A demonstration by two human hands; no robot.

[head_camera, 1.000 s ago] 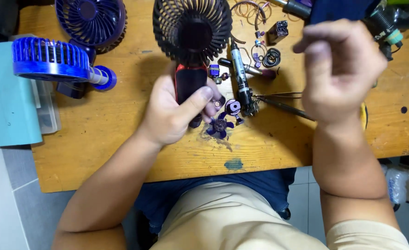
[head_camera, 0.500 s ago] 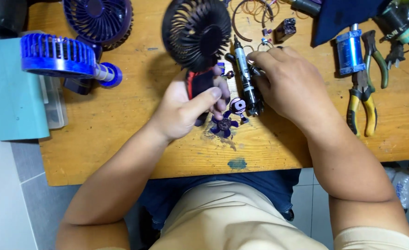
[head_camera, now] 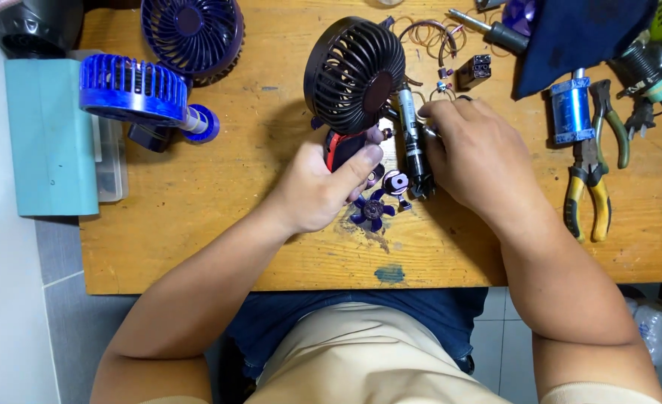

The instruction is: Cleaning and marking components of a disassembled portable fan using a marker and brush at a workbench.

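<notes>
Head view: at frame centre the left hand (head_camera: 312,191) grips the black fan (head_camera: 355,75) by its handle. The right hand (head_camera: 473,157) closes on the tool (head_camera: 413,146) beside it, likely mid-repair; next, bringing the tool to the handle needs careful aim.

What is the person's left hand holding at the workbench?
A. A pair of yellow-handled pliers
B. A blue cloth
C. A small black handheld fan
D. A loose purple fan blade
C: the left hand grips the handle of the black handheld fan, while the yellow-handled pliers lie untouched on the wooden table and the purple fan blade rests loose beside the hand.
</notes>
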